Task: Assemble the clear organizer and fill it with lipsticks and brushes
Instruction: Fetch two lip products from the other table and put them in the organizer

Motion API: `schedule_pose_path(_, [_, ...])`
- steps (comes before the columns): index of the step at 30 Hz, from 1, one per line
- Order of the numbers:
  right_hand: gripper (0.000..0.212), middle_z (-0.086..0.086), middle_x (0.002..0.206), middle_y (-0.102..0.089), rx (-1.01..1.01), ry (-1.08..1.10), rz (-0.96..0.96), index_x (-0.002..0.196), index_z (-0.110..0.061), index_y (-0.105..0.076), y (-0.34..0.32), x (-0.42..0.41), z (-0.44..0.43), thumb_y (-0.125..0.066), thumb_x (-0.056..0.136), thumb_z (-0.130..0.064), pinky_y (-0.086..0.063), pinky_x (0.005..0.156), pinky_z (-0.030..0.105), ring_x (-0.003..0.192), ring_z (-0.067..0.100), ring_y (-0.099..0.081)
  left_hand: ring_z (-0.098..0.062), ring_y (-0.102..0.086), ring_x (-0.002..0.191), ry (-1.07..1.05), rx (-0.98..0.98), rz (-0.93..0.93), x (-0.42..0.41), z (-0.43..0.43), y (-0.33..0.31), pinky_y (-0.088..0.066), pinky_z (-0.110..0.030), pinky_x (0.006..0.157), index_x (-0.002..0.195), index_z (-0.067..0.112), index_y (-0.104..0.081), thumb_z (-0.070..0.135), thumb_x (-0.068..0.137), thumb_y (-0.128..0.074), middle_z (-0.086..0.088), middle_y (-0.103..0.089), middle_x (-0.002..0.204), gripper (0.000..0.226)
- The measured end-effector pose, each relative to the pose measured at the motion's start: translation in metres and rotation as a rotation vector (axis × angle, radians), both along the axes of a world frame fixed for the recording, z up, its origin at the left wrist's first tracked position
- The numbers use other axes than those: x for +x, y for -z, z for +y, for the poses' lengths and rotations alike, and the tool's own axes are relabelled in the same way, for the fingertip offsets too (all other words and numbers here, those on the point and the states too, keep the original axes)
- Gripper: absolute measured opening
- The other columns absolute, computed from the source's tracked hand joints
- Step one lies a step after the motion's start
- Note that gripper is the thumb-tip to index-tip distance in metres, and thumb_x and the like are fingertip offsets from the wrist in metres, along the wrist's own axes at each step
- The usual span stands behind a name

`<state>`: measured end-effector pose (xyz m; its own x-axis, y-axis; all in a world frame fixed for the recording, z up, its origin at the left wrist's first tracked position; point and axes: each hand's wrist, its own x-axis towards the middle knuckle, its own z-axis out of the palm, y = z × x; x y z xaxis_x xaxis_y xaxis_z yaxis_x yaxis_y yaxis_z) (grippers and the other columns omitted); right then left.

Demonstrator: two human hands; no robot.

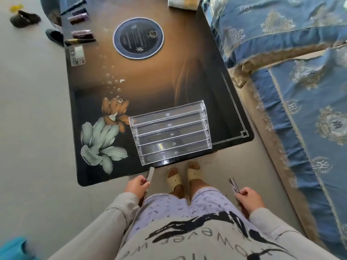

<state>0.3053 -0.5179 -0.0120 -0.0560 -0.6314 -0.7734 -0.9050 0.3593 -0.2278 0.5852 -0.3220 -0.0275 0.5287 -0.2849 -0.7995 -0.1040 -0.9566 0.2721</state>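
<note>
The clear stepped organizer [170, 131] lies on the dark table [90, 166] near its front edge, its long rows without dividers. My left hand [136, 185] grips a long clear strip [149, 176] below the table's front edge. A second clear strip [233, 184] is held in my right hand [248, 198], off to the right over the floor. Several lipsticks and brushes [80, 25] lie at the table's far left corner. A small clear piece [77, 55] rests just in front of them.
A round dark disc [138, 38] is set into the table's middle back. A bed with a blue patterned cover [300, 72] runs along the right side. Dark shoes [24, 18] sit on the floor at far left. My feet in pale slippers [183, 177] stand at the table's edge.
</note>
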Motion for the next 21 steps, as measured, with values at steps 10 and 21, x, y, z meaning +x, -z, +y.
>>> schedule_pose_path(10, [0.011, 0.01, 0.08, -0.061, 0.15, -0.375, -0.177, 0.079, -0.009, -0.06, -0.019, 0.064, -0.059, -0.061, 0.083, 0.001, -0.043, 0.069, 0.025, 0.074, 0.022, -0.056, -0.022, -0.057, 0.087, -0.156, -0.068, -0.017, -0.001, -0.025, -0.011, -0.037, -0.022, 0.072, 0.097, 0.006, -0.061, 0.021, 0.09, -0.056, -0.014, -0.067, 0.103, 0.018])
schedule_pose_path(21, [0.026, 0.026, 0.108, -0.062, 0.038, -0.507, -0.537, 0.108, 0.004, -0.06, -0.071, 0.214, -0.12, -0.059, 0.082, 0.007, -0.048, 0.095, 0.053, 0.102, 0.034, -0.059, -0.006, -0.058, 0.065, -0.184, -0.389, -0.131, 0.08, -0.124, -0.068, -0.048, -0.011, 0.05, 0.073, 0.018, -0.054, 0.013, 0.078, -0.071, -0.007, -0.066, 0.09, 0.018])
